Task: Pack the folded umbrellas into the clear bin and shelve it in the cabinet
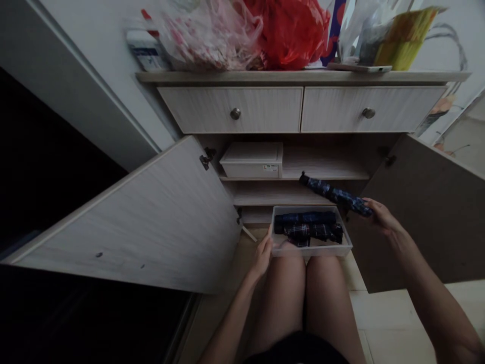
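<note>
A clear plastic bin (345,248) rests on my knees in front of an open cabinet. Two folded umbrellas (307,225) lie inside it, one dark blue and one plaid. My left hand (262,254) grips the bin's left edge. My right hand (380,214) is closed on the end of a third folded umbrella (333,193), dark blue with a pattern. That umbrella slants up to the left, above the bin's right side.
Both cabinet doors (159,222) stand open at left and right. A white lidded box (253,159) sits on the upper shelf (326,172). Two shut drawers (235,108) are above. Plastic bags (265,30) crowd the cabinet top. The floor is tiled.
</note>
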Available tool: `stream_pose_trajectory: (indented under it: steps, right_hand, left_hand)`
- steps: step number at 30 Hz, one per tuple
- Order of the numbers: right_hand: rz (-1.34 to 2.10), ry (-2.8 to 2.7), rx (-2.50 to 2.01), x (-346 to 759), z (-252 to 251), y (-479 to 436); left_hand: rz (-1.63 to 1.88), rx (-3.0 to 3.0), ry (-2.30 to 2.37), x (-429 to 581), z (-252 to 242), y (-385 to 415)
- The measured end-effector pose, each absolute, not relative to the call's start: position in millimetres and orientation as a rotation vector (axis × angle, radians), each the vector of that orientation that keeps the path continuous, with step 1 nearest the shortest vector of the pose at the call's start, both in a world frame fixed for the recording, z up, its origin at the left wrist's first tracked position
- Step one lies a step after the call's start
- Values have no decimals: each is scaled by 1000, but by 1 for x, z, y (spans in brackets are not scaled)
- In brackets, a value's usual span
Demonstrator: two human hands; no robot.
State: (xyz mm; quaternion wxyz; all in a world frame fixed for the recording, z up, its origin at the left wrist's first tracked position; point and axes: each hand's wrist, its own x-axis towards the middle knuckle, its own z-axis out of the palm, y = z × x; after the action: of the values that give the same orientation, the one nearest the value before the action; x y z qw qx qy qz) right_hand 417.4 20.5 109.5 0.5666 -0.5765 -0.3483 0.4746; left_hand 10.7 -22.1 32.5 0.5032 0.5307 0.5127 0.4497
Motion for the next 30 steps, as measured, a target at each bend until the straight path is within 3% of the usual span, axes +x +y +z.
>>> stream_pose_trajectory:
  steps: [7, 13, 20, 30]
  right_hand:
    - [1420, -1268, -1379, 389, 120, -14]
    - [1469, -1607, -1353, 364, 114, -9]
    - [1214, -2022, -1203, 367, 117, -4]
    - [802, -2413, -1484, 359, 102, 1]
  left_hand:
    - [1081, 1361, 1230, 12, 34, -22]
    - [1055, 1406, 1234, 12, 33, -24]
    - [1053, 1409, 1262, 8, 34, -24]
    - [1031, 1443, 1243, 10, 35, -25]
